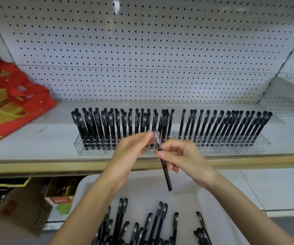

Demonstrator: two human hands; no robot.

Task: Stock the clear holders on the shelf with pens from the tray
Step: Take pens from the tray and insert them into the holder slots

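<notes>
A pegboard (142, 50) stood behind the shelf (36, 138). Along the shelf's front sat the left holder (82, 151) and the right holder (259, 147), side by side; whether they touched could not be determined. Standing pens (213, 126) filled both. Bags (10, 103) lay on the shelf's left end, apart from the holders. The tray (89, 183) lay below and before the shelf, with loose pens (151, 225) in it. A cardboard box (18, 209) sat left of the tray, under the shelf. Above the tray, before the holders, the left hand (130, 147) pinched the upper end of one held pen (165, 170) and the right hand (183, 156) its middle.
</notes>
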